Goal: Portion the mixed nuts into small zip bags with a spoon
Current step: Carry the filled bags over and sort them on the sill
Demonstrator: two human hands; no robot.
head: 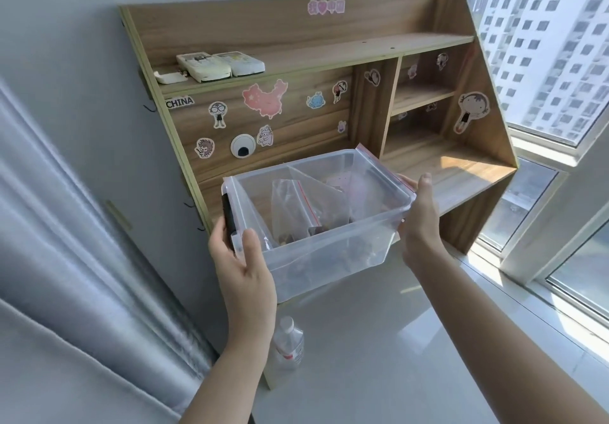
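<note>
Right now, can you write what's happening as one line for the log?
left hand: grips clear bin | right hand: grips bin | bin: lifted before wooden shelf | inside: zip bags | spoon: not seen

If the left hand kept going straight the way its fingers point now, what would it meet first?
Likely the wooden shelf unit. The left hand holds the bin at one end, fingers pointing up and forward toward the stickered back panel, though depth is hard to judge.

A home, likely a bedroom or study corner in a high-rise flat: a wooden desk hutch [296,44] covered in cartoon stickers [471,110], air-conditioner remotes [220,65] on its shelf, a grey curtain [82,226], and apartment towers [543,28] outside the window.
</note>
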